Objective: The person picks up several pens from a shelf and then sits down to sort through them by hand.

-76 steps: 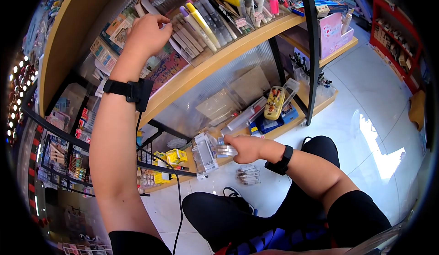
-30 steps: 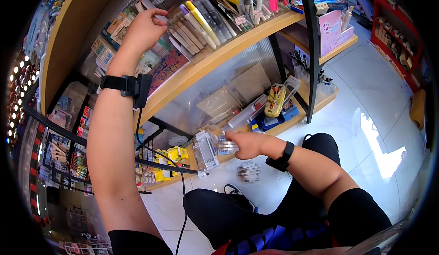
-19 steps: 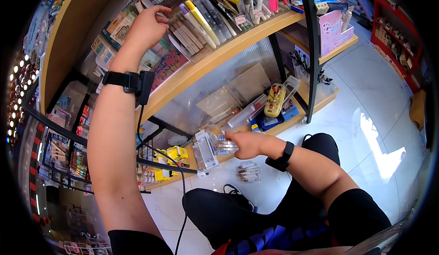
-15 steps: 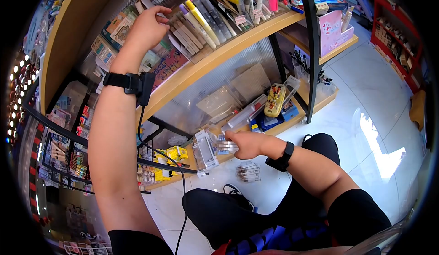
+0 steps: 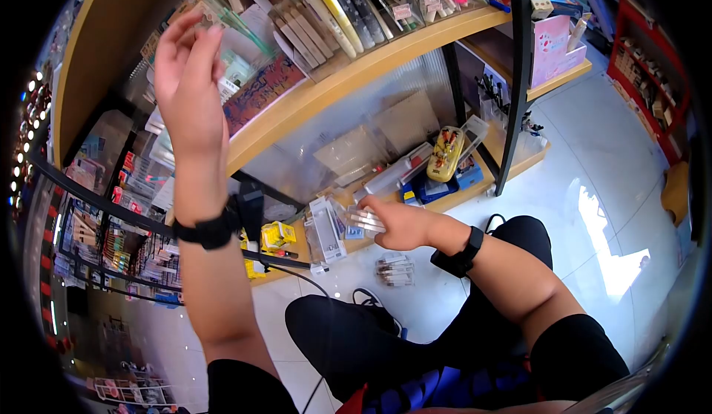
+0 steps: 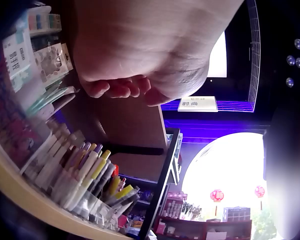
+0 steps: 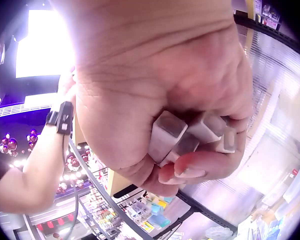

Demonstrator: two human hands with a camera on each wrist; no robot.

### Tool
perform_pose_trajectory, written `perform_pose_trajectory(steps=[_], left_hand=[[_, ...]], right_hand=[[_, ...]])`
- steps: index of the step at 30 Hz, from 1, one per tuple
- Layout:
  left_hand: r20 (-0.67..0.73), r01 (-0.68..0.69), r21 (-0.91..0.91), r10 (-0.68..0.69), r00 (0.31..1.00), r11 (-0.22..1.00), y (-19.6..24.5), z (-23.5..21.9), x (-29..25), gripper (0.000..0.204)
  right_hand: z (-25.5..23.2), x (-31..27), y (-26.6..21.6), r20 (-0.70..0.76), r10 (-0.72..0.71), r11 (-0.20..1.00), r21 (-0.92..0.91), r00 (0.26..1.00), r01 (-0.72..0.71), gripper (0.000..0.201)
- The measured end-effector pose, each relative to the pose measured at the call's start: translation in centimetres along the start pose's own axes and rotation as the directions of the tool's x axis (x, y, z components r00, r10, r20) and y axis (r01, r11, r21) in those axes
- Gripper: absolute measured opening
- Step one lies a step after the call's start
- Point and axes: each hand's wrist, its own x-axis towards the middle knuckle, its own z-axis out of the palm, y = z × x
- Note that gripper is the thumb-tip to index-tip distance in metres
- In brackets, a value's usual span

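My left hand (image 5: 191, 91) is raised over the left part of the upper shelf, its fingers loosely bent with nothing visible between them. Beneath it lie a dark red patterned box (image 5: 259, 91) and green-tinted packets (image 5: 241, 24). To its right stands a row of slim grey-brown square sticks (image 5: 305, 34) beside a yellow marker (image 5: 334, 13). Down by the lower shelf, my right hand (image 5: 404, 225) grips several slim, square-ended pale sticks (image 6: 55, 160). The right wrist view shows the ends of those held sticks (image 7: 169, 131) between palm and curled fingers.
Several similar sticks (image 5: 394, 269) lie on the floor near a shoe. A clear plastic case (image 5: 325, 228) and a yellow pencil case (image 5: 445, 154) sit on the lower shelf (image 5: 363, 257). A black shelf post (image 5: 517, 87) rises at right. A cable (image 5: 326, 325) hangs from the left wrist.
My left hand has pulled back from beside the square sticks, moving left and turning, its fingers now pointing up. My right hand keeps its grip on the sticks. The view has shifted slightly.
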Motion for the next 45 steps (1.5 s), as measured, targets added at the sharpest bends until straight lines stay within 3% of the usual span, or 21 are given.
perform_pose_trajectory(steps=[2, 3, 5, 7, 9, 11, 13, 14, 17, 21, 24, 28, 30, 34, 36, 37, 39, 41, 45], left_hand=[[0.078, 0.209, -0.367, -0.193, 0.978, 0.907, 0.6, 1.1, -5.9, 0.023], [0.162, 0.342, -0.496, -0.302, 0.939, 0.798, 0.5, 2.2, -9.1, 0.02], [0.328, 0.546, -0.549, -0.438, 0.837, 0.633, -2.5, 2.5, -15.2, 0.018], [0.217, 0.495, -0.304, -0.446, 0.868, 0.814, -5.2, 3.2, -19.5, 0.019], [0.089, 0.401, -0.13, -0.392, 0.916, 0.907, -7.2, 4.3, -21.8, 0.023], [-0.012, 0.497, -0.05, -0.499, 0.867, 0.866, -9.8, 4.9, -23.8, 0.041], [0.064, 0.554, -0.065, -0.551, 0.832, 0.83, -11.2, 5.2, -25.2, 0.053], [0.08, 0.584, -0.158, -0.579, 0.811, 0.796, -11.3, 5.6, -25.7, 0.058], [0.092, 0.608, -0.279, -0.61, 0.787, 0.743, -11.9, 5.9, -26.0, 0.058], [0.246, 0.733, -0.303, -0.693, 0.677, 0.609, -13.6, 4.7, -26.0, 0.056], [0.267, 0.758, -0.367, -0.719, 0.641, 0.539, -14.6, 4.4, -26.6, 0.056], [0.302, 0.743, -0.431, -0.694, 0.654, 0.512, -15.6, 4.9, -26.9, 0.051], [0.381, 0.777, -0.417, -0.685, 0.621, 0.472, -15.8, 5.4, -26.6, 0.046], [0.517, 0.817, -0.396, -0.634, 0.576, 0.419, -16.4, 6.5, -26.1, 0.043], [0.526, 0.822, -0.385, -0.633, 0.568, 0.419, -16.9, 7.4, -26.2, 0.043], [0.532, 0.826, -0.376, -0.632, 0.563, 0.42, -17.2, 7.9, -26.2, 0.043], [0.538, 0.837, -0.398, -0.643, 0.545, 0.377, -17.6, 8.9, -26.1, 0.042], [0.533, 0.819, -0.372, -0.622, 0.574, 0.437, -18.2, 9.7, -25.9, 0.041], [0.534, 0.796, -0.44, -0.592, 0.604, 0.416, -18.2, 10.9, -24.9, 0.038]], right_hand=[[0.6, 0.3, 0.5, -0.049, -0.044, 0.999, -0.028, 0.998, 0.043, 0.045], [0.4, 0.3, 0.0, -0.047, -0.039, 0.999, -0.028, 0.998, 0.038, 0.045], [-0.5, 0.3, -1.6, -0.079, 0.018, 0.998, 0.068, 0.997, -0.013, 0.049], [-0.1, 0.8, -1.0, -0.114, 0.031, 0.991, 0.136, 0.993, -0.015, 0.048], [0.8, 1.5, 0.3, -0.345, -0.036, 0.935, 0.32, 0.938, 0.153, 0.047], [0.8, 1.7, 0.5, -0.381, -0.05, 0.913, 0.358, 0.923, 0.197, 0.049], [-0.6, 1.1, -1.2, -0.296, 0.153, 0.877, 0.481, 0.943, 0.009, 0.053], [-1.1, 0.9, -1.8, -0.228, 0.232, 0.859, 0.505, 0.946, -0.089, 0.056], [-1.1, 0.8, -1.8, -0.262, 0.275, 0.87, 0.478, 0.925, -0.123, 0.055], [-1.5, 0.5, -0.6, -0.21, 0.271, 0.884, 0.441, 0.94, -0.156, 0.043], [-2.0, -0.1, -0.4, -0.159, 0.276, 0.896, 0.4, 0.948, -0.193, 0.039], [-2.3, -0.6, 0.1, -0.18, 0.277, 0.893, 0.412, 0.944, -0.184, 0.038], [-2.3, -1.0, 0.9, -0.266, 0.225, 0.9, 0.425, 0.937, -0.095, 0.037], [-3.6, -2.4, 1.8, -0.246, 0.21, 0.906, 0.412, 0.946, -0.094, 0.038], [-5.0, -3.0, 1.1, -0.078, 0.391, 0.776, 0.565, 0.917, -0.282, 0.037], [-5.3, -3.2, 1.4, -0.081, 0.394, 0.774, 0.566, 0.916, -0.283, 0.037], [-5.9, -3.7, 2.0, -0.006, 0.41, 0.652, 0.701, 0.912, -0.289, 0.035], [-6.2, -3.9, 2.5, -0.006, 0.432, 0.633, 0.714, 0.902, -0.298, 0.034], [-6.2, -4.4, 2.7, -0.09, 0.453, 0.639, 0.726, 0.887, -0.253, 0.031]])
